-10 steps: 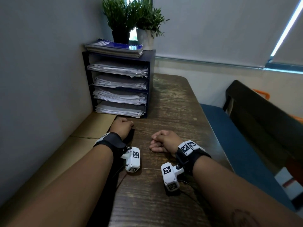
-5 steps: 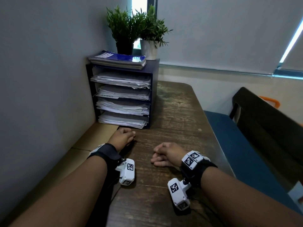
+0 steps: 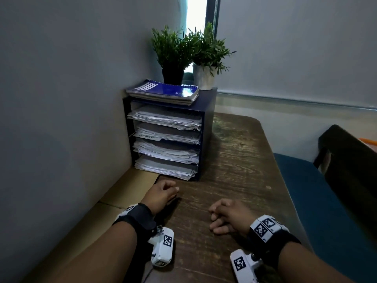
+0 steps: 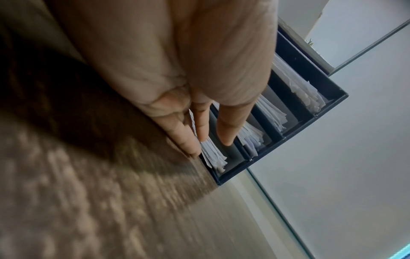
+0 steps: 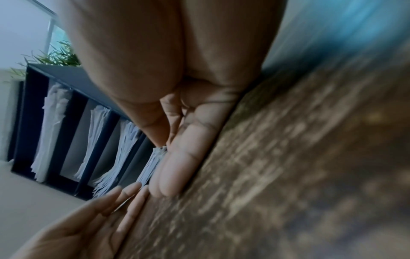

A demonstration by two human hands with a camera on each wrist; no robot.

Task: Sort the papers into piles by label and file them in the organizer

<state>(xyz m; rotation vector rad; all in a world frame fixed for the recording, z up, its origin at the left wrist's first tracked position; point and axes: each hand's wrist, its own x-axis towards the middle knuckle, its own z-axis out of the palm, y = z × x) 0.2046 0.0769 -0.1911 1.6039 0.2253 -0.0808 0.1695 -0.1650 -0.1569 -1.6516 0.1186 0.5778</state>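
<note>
A dark blue organizer stands at the table's far left corner against the wall. Each of its shelves holds a stack of white papers, the lowest stack reaching the front edge. My left hand rests on the wood just in front of the organizer, fingers loosely curled and holding nothing. My right hand lies on its side further right and nearer me, also loose and holding nothing. In the left wrist view the fingers point toward the shelves of the organizer. The right wrist view shows relaxed fingers on the tabletop.
A blue spiral notebook and two potted plants sit on the organizer. The wooden table meets a grey wall on the left, with a beige strip along it. To the right are a blue bench and a dark backrest.
Both hands stay resting on the table in much the same places. The head view has tilted upward, showing more of the plants and window.
</note>
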